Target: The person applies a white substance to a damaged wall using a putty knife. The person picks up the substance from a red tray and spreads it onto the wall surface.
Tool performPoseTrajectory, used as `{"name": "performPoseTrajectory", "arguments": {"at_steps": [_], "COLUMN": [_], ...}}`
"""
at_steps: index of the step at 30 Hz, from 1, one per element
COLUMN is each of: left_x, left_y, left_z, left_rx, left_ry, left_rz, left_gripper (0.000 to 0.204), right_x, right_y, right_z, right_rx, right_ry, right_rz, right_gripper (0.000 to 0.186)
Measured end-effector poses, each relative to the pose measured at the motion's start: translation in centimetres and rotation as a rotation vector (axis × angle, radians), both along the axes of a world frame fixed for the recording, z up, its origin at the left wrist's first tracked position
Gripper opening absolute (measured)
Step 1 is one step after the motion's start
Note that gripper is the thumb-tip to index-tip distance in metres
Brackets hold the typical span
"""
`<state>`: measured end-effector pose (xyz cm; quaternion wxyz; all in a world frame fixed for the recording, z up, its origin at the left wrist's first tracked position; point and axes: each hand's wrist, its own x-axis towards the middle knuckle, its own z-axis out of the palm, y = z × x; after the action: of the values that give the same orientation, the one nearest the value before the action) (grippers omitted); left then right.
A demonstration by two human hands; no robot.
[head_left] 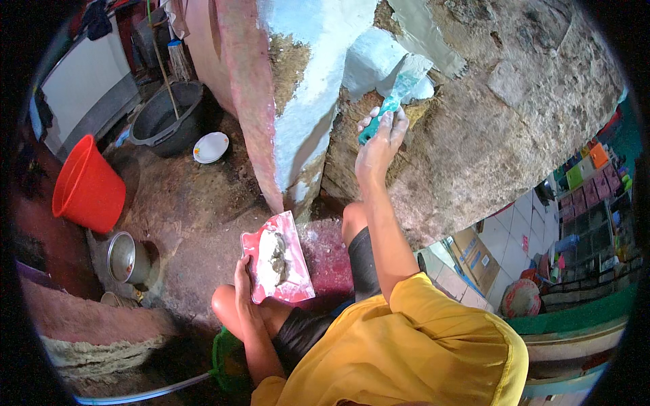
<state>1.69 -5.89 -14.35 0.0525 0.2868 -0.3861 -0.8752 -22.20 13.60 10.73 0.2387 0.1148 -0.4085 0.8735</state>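
My right hand [380,145] is closed around the green handle of a putty knife [391,103]. The knife's broad blade, smeared with pale paste, lies against the rough wall [494,128] beside a light-blue painted patch [376,57]. Whether the blade touches the wall all along its edge I cannot tell. Lower down, my left hand [244,277] grips the left edge of a red board [301,274], its thumb and fingers partly hidden. A mound of whitish-grey putty [272,257] sits on the board, which is held above my lap.
A red bucket [88,186], a black tub [169,122] with a stick in it, a white plate [210,147] and a metal pot [128,258] stand on the floor to the left. A painted wall corner [298,115] juts out ahead. Cardboard [474,260] lies at right.
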Motion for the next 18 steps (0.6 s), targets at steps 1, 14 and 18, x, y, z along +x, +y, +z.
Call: {"name": "performPoseTrajectory", "arguments": {"at_steps": [1,14,18], "left_x": [0.01,0.12,0.15], "left_y": [0.04,0.55,0.55], "left_z": [0.11,0.21,0.33], "left_rx": [-0.003,-0.003,-0.005], "left_ry": [0.000,-0.010,-0.012], "left_rz": [0.000,0.003,0.005], "left_gripper": [0.029,0.030,0.030], "right_x": [-0.04,-0.27,0.03], "right_y": [-0.05,-0.47,0.03], "right_z": [0.03,-0.56,-0.45], "right_rx": [-0.008,-0.054,-0.038], "right_ry": [-0.009,-0.027,-0.042], "right_rz": [0.005,-0.064,-0.085], "right_gripper": [0.021,0.024,0.024]}}
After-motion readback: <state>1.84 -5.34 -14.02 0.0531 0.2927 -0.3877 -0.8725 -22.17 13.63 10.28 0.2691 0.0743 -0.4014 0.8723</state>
